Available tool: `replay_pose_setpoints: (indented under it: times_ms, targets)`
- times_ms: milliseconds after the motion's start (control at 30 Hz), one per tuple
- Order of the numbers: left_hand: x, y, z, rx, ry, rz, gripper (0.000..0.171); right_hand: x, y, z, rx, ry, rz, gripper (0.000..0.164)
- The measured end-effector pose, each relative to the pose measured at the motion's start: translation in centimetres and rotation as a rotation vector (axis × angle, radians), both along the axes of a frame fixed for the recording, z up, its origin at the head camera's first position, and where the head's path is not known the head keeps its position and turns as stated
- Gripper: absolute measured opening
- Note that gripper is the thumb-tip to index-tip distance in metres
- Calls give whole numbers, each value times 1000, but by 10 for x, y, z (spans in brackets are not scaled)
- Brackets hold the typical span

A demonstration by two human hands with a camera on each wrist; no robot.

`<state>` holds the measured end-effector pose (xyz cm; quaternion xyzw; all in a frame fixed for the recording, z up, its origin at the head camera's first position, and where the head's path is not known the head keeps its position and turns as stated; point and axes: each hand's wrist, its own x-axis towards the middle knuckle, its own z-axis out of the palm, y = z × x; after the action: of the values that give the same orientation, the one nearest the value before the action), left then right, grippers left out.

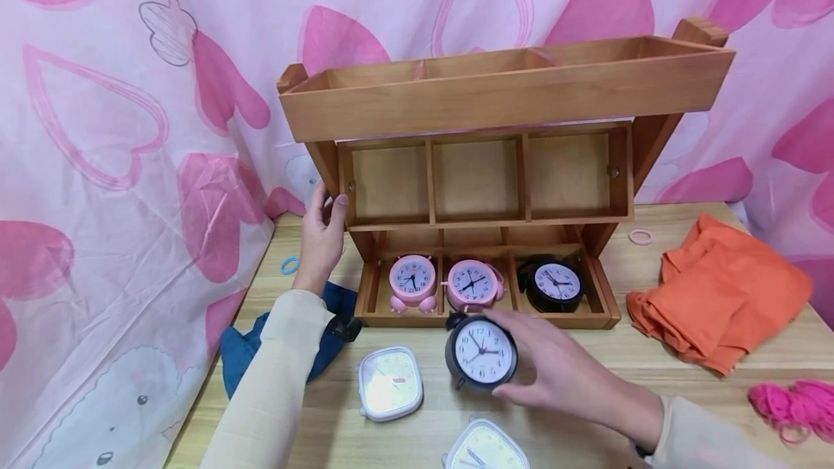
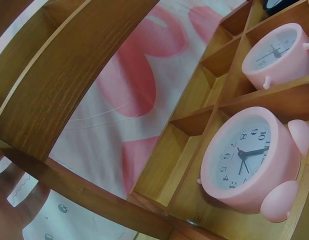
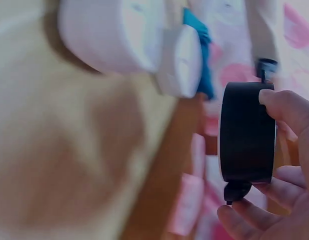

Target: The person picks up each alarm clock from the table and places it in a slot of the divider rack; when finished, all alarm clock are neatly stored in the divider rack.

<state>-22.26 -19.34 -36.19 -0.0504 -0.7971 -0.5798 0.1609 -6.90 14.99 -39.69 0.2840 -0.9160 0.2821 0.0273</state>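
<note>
My right hand [image 1: 567, 368] holds a black twin-bell alarm clock [image 1: 483, 352] in front of the wooden rack's bottom tray. In the right wrist view, the thumb presses its black case [image 3: 247, 132] while fingers touch the opposite side near a bell. My left hand [image 1: 321, 237] grips the left upright of the tiered wooden rack [image 1: 502, 101], thumb at the front. Three clocks sit in the bottom tray's compartments: a pink clock [image 1: 413, 279] on its bells at left, a tilted pink clock [image 1: 472, 284] in the middle, a black clock [image 1: 556, 285] at right.
Two white square clocks lie on the table, one clock [image 1: 391, 383] left of the held clock, another clock [image 1: 485, 447] nearer. Blue cloth [image 1: 332, 339] lies at left, orange cloth [image 1: 717, 295] and pink yarn [image 1: 798, 407] at right. A pink heart-patterned curtain [image 1: 215, 93] hangs behind.
</note>
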Motion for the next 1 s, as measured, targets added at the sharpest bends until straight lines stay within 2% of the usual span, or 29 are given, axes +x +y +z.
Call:
replay_pose_setpoints:
  times_ms: [200, 300, 500, 567, 767, 933, 1000]
  targets:
    - [-1, -1, -2, 5, 7, -4, 52, -21, 19, 43, -101, 205, -89, 100]
    - [0, 0, 0, 5, -6, -1, 53, -35, 29, 62, -160, 257, -154, 99]
    - [13, 8, 19, 13, 17, -16, 51, -63, 51, 88, -213, 320, -323, 95]
    - [17, 10, 25, 4, 17, -13, 51, -74, 58, 89, -213, 360, -371, 92]
    - [21, 13, 28, -24, -13, -5, 52, -101, 76, 79, -215, 461, -436, 78]
    - [21, 13, 28, -27, -10, -1, 52, -109, 76, 67, -191, 531, -442, 77]
    - [16, 10, 22, -19, -10, -1, 52, -110, 74, 63, -195, 563, -432, 76]
